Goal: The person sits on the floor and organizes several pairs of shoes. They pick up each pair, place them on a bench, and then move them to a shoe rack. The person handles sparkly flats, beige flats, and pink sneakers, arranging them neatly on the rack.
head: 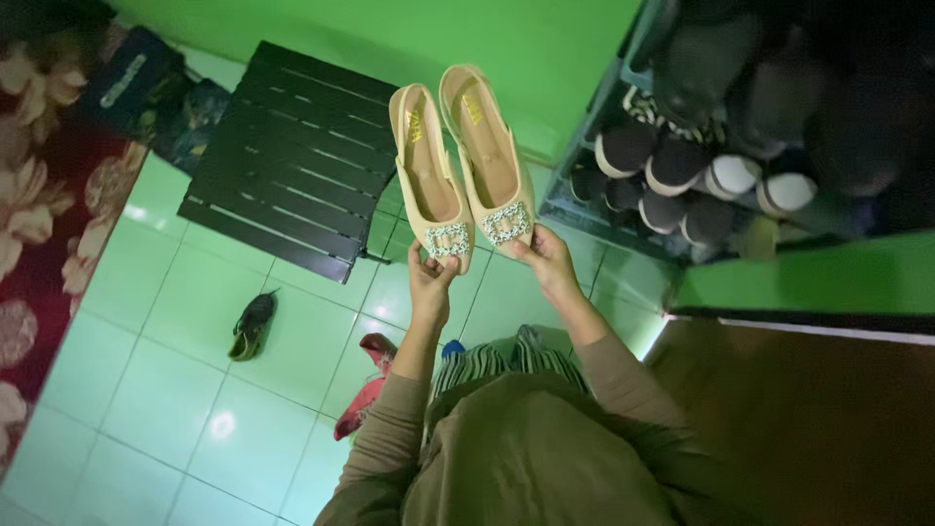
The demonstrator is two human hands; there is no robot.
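- Left hand [430, 282]: raised in front of the body, fingers closed on the toe of the left shoe [430, 177]; the fingertips meet the toe just below its buckle.
- Right hand [550, 261]: raised beside the left hand, fingers closed on the toe of the right shoe [487, 154]; the thumb lies along the toe's edge.
- Left shoe: cream, pointed toe, slingback strap, sparkly square buckle [448, 240]; held in the air with heel end away from the person, insole facing the camera.
- Right shoe: same kind, with matching buckle [505, 223]; held just beside the left shoe, the two nearly touching along their sides, heel ends spreading slightly apart.
- Both shoes sit above the floor [175, 321], between the table [292, 156] and the rack [623, 209].
- Table: low, dark, slatted top, standing by the green wall [409, 39].
- Rack: at the right, packed with dark shoes with pale soles.
- Floor: pale glossy tiles; one dark shoe [253, 326] lies alone on it, well apart from the hands.
- Red sandal [365, 390]: on the floor close to the person's feet.
- Rug [39, 244]: red with floral pattern, at the left edge.
- Sleeves [385, 429]: brown, covering both arms to the wrist.
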